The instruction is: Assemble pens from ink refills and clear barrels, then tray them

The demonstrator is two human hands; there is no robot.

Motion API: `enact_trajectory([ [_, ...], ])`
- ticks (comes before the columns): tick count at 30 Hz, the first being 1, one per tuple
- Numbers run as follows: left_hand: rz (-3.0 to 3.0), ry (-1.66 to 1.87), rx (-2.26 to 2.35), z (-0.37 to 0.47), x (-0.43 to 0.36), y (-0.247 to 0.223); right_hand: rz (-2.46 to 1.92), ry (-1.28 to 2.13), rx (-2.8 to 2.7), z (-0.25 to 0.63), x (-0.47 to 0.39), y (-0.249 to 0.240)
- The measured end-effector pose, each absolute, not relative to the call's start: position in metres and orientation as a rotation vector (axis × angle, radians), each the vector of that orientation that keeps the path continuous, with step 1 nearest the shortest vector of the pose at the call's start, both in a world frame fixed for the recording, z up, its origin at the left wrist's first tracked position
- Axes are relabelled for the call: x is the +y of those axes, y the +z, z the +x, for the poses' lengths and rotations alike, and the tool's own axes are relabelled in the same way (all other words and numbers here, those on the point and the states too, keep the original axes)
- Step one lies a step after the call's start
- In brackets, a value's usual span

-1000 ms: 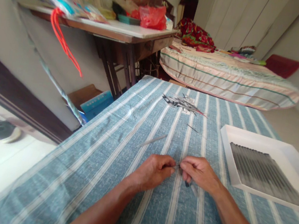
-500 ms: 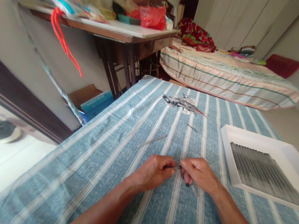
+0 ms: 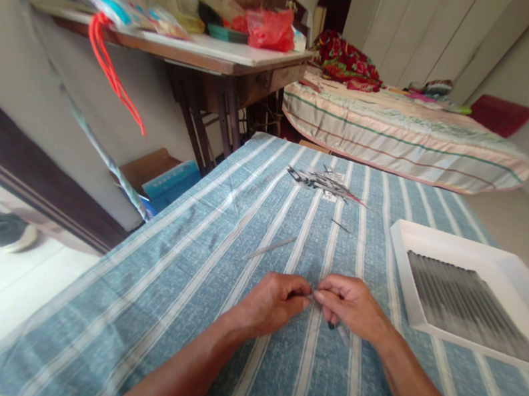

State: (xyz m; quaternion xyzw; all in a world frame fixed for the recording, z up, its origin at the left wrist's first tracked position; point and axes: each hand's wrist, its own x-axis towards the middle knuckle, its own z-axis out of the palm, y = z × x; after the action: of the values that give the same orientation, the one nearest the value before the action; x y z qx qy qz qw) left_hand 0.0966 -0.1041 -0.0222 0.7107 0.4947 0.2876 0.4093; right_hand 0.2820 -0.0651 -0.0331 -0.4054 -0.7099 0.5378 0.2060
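My left hand and my right hand meet fingertip to fingertip above the striped blue cloth. Both are pinched closed at a tiny item too small to name. Under my right hand's fingers a clear pen-like piece with a black end sticks out. A thin grey stick lies beyond my left hand, and a short dark rod farther off. Several thin dark and red parts form a pile near the far edge.
To the right, a white tray holds a row of several grey pens. A desk with red bags stands at the back left. Behind the cloth-covered table is a bed. A blue box sits low at the left.
My right hand's fingertips have shifted slightly left, nearer to my left fingertips, covering more of the small dark item between them. The rest looks the same.
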Motion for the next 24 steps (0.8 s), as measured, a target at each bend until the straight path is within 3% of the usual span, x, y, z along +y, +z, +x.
enact_trajectory([
  [17, 2.082, 0.677, 1.347, 0.096, -0.105, -0.024, -1.114, 1.423, -2.011, 0.288, -0.061, -0.027],
  [24, 1.963, 0.896, 1.576, 0.088, -0.100, -0.015, -1.263, 1.507, -2.223, 0.324, -0.049, -0.014],
])
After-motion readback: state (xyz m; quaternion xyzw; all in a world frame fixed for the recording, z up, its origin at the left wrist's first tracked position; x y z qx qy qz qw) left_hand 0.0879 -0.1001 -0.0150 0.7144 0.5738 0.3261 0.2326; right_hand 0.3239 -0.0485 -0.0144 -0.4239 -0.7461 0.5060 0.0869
